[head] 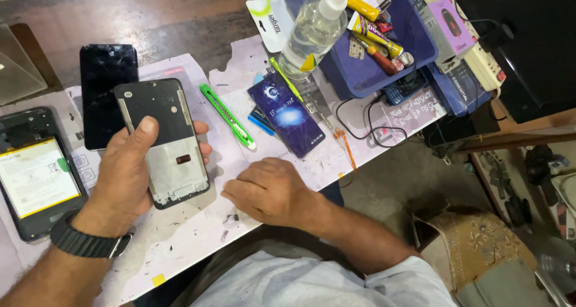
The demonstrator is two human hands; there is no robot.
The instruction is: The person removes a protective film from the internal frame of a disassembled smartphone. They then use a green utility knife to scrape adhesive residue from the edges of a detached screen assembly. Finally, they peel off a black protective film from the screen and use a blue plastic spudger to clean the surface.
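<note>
Item 1: left hand [123,175], wristwatch on the wrist. Fingers wrapped round a phone frame [165,140], thumb laid flat along its left rail, fingertips showing at the right rail. The frame is held off the desk, near the desk's left half, inner side up, dark upper part and pale lower plate.

Item 2: right hand [270,190]. Rests knuckles up near the desk's front edge, holding nothing; fingers loosely curled together, tips on the paper.

Item 3: cracked black screen panel [108,94], lying flat toward the back left.

Item 4: opened phone body with battery [36,175], at the left edge.

Item 5: green utility knife [228,116], mid-desk, just beside the frame.

Item 6: dark blue card packet [287,115], centre.

Item 7: clear spray bottle [312,31], leaning out of a blue tray [414,43] of glue tubes at the back right.

Risk, as a judgement: the frame is held one-handed by its edges only; a loosened hold could drop it onto the desk and bend it. The leaning bottle could tip and wet the open parts.
</note>
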